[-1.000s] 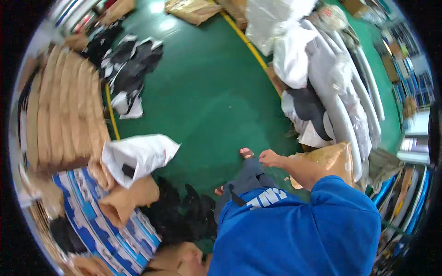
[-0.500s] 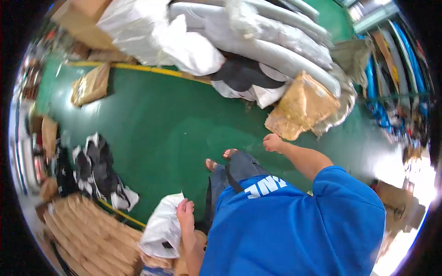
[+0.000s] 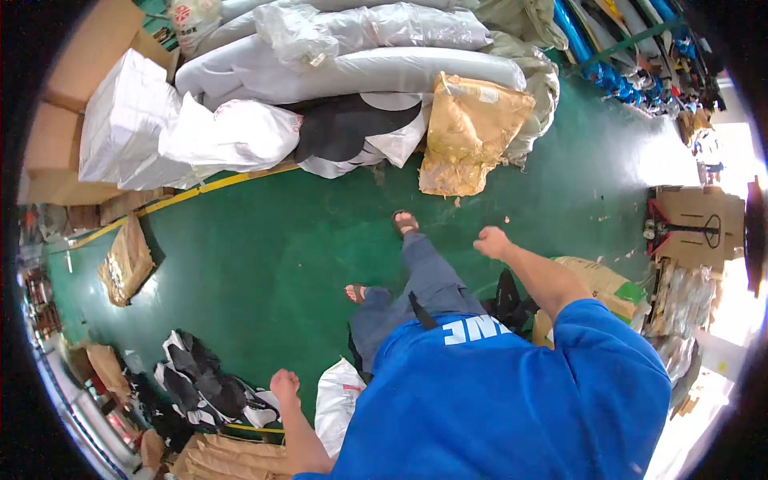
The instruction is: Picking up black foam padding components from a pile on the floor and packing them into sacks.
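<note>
My left hand (image 3: 286,387) hangs at the lower left with its fingers curled in and nothing showing in them. A white sack (image 3: 338,404) stands just right of that forearm, apart from the hand. On the other side, my right hand (image 3: 493,242) is held out over the green floor, loosely fisted, with no object in it. Farther off lies a tan paper sack (image 3: 472,132), crumpled and worn, the thing nearest to the right hand. The left hand is closest to a bundle of black and white material (image 3: 210,378) on the floor.
Long plastic-wrapped rolls (image 3: 384,72) and a stuffed white sack (image 3: 232,134) line the far side behind a yellow floor line. A brown package (image 3: 126,262) lies on the floor at left. Cartons (image 3: 696,216) and a green-and-tan sack (image 3: 600,284) stand at right.
My view has swung to the right, and my feet have stepped farther apart. My left hand has come away from beside the white sack. Both hands remain curled.
</note>
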The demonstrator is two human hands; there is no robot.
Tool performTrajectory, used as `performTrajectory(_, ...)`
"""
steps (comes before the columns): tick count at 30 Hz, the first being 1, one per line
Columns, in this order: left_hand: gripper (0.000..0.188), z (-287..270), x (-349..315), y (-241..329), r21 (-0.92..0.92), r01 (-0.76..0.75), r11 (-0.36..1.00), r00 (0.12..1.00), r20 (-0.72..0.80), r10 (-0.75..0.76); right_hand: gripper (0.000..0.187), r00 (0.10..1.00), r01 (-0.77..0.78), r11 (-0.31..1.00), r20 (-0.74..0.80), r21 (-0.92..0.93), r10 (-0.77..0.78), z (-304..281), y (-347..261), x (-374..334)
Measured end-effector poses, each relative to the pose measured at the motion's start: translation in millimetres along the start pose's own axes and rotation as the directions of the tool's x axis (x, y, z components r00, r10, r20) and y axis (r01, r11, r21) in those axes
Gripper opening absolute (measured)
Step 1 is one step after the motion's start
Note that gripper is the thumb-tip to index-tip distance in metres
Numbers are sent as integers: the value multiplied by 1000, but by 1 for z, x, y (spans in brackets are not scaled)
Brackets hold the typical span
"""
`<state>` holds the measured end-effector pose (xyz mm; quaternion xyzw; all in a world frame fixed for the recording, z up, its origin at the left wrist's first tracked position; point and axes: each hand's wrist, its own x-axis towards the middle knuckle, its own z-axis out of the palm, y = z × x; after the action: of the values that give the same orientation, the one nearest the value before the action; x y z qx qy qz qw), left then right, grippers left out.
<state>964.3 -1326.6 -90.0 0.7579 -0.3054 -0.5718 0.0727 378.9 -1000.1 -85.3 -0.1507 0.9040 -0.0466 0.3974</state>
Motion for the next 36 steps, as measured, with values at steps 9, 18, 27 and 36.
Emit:
performTrajectory(9, 17, 137, -115, 48, 265, -191, 945, 981, 62, 181, 97, 955, -256, 906, -60, 337, 292, -77, -121, 268)
performTrajectory(18, 34, 234, -163, 39, 646, 17, 763, 1000, 7, -28, 52, 867, -312, 878, -270, 363, 420, -117, -98, 453)
performTrajectory(27, 27, 323, -144, 162, 652, -325, 685, 946, 231, 229, 30, 815, 168, 768, -525, 618, 245, -154, 29, 390)
performTrajectory(36, 87, 451, -70, 240, 522, -800, 296, 599, 666, 444, 45, 888, 281, -30, -248, 959, 387, -350, 118, 131)
